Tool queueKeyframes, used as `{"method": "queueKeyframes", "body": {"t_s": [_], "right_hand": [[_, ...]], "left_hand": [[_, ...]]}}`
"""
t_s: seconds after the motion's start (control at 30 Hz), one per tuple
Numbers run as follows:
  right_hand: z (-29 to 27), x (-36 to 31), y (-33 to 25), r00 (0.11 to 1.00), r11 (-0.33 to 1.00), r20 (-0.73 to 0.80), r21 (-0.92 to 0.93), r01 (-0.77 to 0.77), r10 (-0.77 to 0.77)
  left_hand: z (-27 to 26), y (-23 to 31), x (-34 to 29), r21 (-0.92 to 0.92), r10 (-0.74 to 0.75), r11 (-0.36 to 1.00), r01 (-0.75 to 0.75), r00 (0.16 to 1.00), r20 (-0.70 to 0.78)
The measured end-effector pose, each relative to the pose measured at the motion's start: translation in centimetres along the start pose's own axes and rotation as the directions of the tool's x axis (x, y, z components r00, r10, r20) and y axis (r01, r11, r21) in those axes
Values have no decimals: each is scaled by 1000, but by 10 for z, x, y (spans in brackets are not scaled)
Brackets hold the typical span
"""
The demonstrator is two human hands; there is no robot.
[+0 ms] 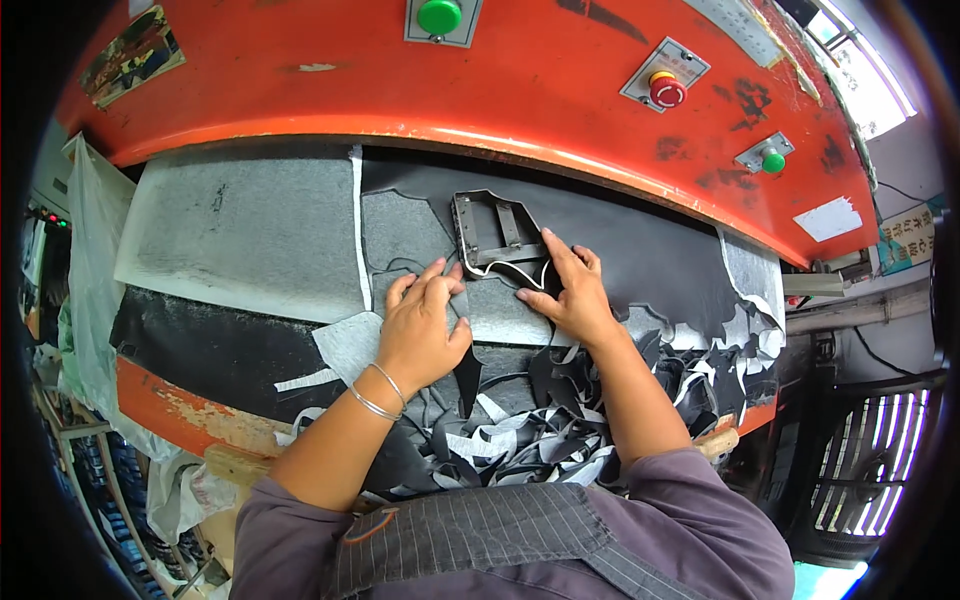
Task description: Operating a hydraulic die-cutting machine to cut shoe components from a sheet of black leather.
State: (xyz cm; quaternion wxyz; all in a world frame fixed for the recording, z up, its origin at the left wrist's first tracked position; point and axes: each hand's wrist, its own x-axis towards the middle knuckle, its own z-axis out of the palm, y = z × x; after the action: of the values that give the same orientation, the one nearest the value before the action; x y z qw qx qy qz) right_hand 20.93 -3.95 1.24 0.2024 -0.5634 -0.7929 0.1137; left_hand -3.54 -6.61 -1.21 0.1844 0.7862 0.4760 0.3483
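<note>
A metal cutting die [513, 248] with a cross-braced frame lies on the sheet material, at the middle of the worktable. My right hand [578, 295] grips its right side, index finger along the outer wall and thumb at the lower edge. To the left of the die, my left hand [428, 325] is closed, with its fingers curled around a dark strip of leather-like scrap [469, 380] that hangs below the thumb. Under and beyond the die spreads a black sheet [650, 245] with a ragged cut edge, its grey backing showing at the left.
An orange machine beam [330, 85] crosses the far side, bearing green buttons [439, 16] and a red stop knob [667, 90]. Many black and white offcuts [520, 440] pile up along the near edge. A grey sheet [240, 235] lies at left, beside hanging clear plastic [95, 240].
</note>
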Motion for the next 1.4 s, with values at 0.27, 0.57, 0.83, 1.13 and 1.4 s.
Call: {"method": "queueKeyframes", "body": {"t_s": [0.27, 0.57, 0.83, 1.13, 1.4], "right_hand": [[-14, -1, -4, 992, 992, -108, 96, 82, -72], [-213, 12, 53, 77, 983, -989, 115, -144, 127], [-101, -134, -11, 890, 930, -397, 359, -77, 226], [-3, -202, -160, 956, 980, 239, -58, 191, -172], [-8, -193, -159, 964, 976, 173, -48, 213, -202]], "left_hand": [[-16, 0, 3, -41, -59, 997, 62, 996, 62], [-130, 84, 102, 313, 462, 885, -344, 725, -511], [-123, 106, -34, -101, 120, 989, -111, 989, 81], [-64, 113, -166, 193, 35, 979, -71, 982, 186], [-63, 111, -160, 226, 3, 973, -37, 989, 149]]}}
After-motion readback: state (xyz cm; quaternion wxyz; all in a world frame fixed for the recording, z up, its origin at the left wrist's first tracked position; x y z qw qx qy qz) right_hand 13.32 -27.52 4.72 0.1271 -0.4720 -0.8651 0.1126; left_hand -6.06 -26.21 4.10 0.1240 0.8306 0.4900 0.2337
